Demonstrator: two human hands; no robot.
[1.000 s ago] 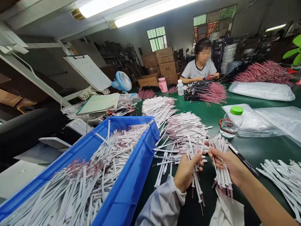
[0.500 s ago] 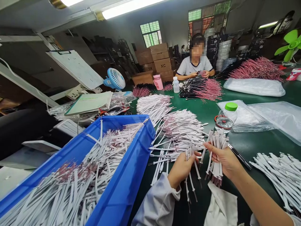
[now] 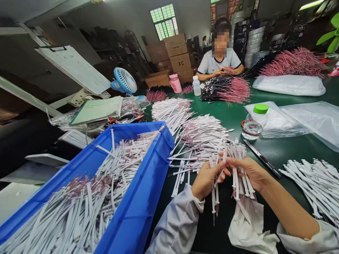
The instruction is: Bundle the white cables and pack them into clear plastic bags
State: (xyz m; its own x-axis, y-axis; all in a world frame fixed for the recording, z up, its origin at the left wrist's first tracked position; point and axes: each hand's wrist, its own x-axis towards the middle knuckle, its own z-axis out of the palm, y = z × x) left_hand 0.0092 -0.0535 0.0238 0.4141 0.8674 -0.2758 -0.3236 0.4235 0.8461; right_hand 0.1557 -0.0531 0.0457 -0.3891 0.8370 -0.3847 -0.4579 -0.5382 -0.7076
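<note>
My left hand is closed round a few white sleeved wires that hang down from it. My right hand grips a thicker bundle of the same white wires, held upright with pink ends at the bottom, and its fingertips pinch one wire at the left hand's bundle. Both hands are close together above the green table, just in front of a loose pile of white wires.
A blue bin full of white wires stands at my left. More white wires lie at the right, beside a thin dark tool, a green-capped bottle and plastic bags. A white cloth lies below my hands. Another person sits across the table.
My hands have come closer together; the right hand's fingers now reach over to the left hand's wires. The view has tilted down slightly.
</note>
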